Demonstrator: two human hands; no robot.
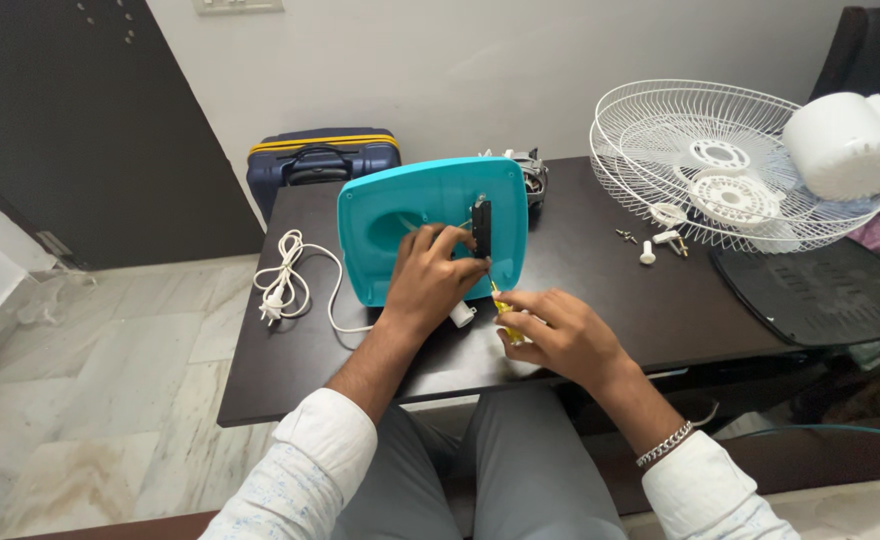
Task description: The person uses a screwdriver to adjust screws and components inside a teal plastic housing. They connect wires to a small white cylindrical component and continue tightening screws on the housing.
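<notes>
At the far left of the dark table [600, 300] we see a coiled white power cord [282, 278]. Next, our left hand [432, 272] closes its fingers on a small black switch block [481, 228] set against the upturned teal fan base [430, 235], mid-table. Just right, our right hand [560, 335] wraps tight around a yellow-handled screwdriver [505, 318]. Farther right lie loose screws [650, 245], white wire fan guards [700, 165] and a white motor housing [848, 145].

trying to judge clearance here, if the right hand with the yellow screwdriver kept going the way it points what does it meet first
Probably the teal fan base: the right hand aims its yellow screwdriver up-left toward the black part under the left hand. Depth is unclear.
</notes>
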